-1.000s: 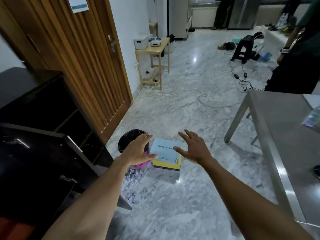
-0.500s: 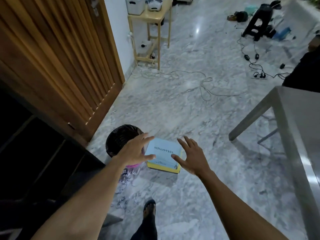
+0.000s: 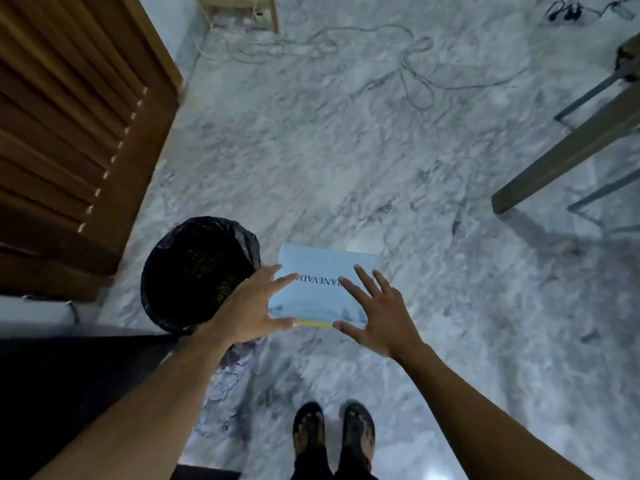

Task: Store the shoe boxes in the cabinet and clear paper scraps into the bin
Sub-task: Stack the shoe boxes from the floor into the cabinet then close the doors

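1. Nearest to you, your sandalled feet (image 3: 333,436) are standing square on the marble floor (image 3: 433,168), toes aimed straight at the shoe box.
2. Paper scraps (image 3: 225,386) are lying on the floor by your left forearm, just below the bin; they're blurred, so I'm not counting them.
3. Your left hand (image 3: 247,311) is hovering splayed wide, holding nothing, over the box's left edge.
4. Your right hand (image 3: 377,315) is doing the same over the right edge, fingers fanned, empty. Whether either palm is touching the lid, I can't tell.
5. The light blue shoe box (image 3: 320,289) is lying flat on the floor between the two hands, its long axis running left to right across you, so each hand is lining up with one short end. Neither looks nearer; I'm judging it a two-handed clamp.
6. The black-lined bin (image 3: 197,271) is sitting just beside the box's left end, crowding your left hand.
7. Farther out, a loose cable (image 3: 415,77) is trailing across the floor.
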